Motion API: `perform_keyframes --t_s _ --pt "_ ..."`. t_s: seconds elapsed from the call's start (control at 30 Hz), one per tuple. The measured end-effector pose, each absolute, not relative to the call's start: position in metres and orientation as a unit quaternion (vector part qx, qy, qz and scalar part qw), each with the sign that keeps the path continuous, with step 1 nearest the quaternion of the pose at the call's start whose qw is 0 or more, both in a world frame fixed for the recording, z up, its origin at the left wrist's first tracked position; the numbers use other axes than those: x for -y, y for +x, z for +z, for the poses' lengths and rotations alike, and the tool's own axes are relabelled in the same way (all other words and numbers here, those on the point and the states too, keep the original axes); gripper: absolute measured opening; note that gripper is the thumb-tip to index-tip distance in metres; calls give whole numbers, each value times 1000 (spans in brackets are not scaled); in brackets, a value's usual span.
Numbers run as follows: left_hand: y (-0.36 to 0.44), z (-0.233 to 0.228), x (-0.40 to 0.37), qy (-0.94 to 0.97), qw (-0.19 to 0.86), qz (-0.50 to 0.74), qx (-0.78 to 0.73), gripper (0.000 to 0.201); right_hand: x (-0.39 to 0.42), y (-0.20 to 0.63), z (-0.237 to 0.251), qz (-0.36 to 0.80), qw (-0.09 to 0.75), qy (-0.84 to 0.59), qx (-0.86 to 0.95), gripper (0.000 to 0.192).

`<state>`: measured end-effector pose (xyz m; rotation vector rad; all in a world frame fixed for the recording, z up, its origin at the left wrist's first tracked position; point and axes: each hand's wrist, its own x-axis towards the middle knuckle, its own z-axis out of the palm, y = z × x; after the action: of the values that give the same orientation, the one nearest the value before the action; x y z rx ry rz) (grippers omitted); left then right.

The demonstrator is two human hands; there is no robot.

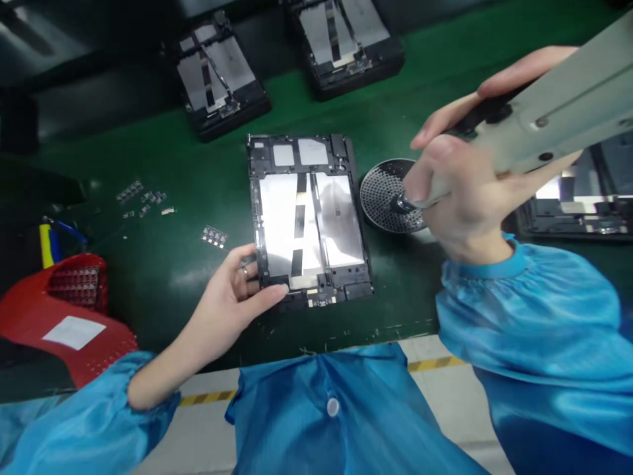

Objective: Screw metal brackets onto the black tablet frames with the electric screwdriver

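Note:
My left hand [230, 290] grips the lower left corner of an opened tablet [337, 218], its thumb on top and a ring on one finger. The tablet lies on the green mat with its bright battery plates and dark ribbon cables facing up. My right hand [459, 171], slightly blurred, is wrapped around a pale grey electric screwdriver [558, 112]. The driver's tip points down into a round, perforated metal screw dish [383, 194] just right of the tablet. Whether a screw sits on the tip I cannot tell.
Two more opened tablets [217, 76] [346, 43] lie at the back, and another [583, 198] lies at the right, partly behind my right arm. Small circuit pieces [215, 236] are scattered on the left. A red bin [44, 303] and yellow-and-blue-handled pliers [49, 244] are at the far left.

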<state>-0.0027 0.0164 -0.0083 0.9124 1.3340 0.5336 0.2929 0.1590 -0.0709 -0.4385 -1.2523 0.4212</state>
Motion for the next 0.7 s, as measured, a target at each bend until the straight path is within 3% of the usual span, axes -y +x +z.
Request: perform_keyframes --t_s 0.07,0.13,0.2,0.27,0.5,0.7 --pt "-15 -10 -14 504 574 159 -625 73 -160 296 -72 199 753 -190 597 38" --pt "-36 -10 -25 635 417 98 -643 62 -163 300 -74 203 742 -190 610 34" --pt "-62 -11 -45 734 264 84 -620 58 -166 302 -77 194 745 -180 613 33" --pt "-86 -16 -67 784 197 78 -584 59 -169 304 -80 180 747 -156 621 33" --pt "-120 -23 -89 794 224 106 -555 72 -169 303 -80 204 724 -127 647 32" --pt "-119 -24 -85 718 310 155 -603 49 -161 313 -82 248 705 -210 631 39"
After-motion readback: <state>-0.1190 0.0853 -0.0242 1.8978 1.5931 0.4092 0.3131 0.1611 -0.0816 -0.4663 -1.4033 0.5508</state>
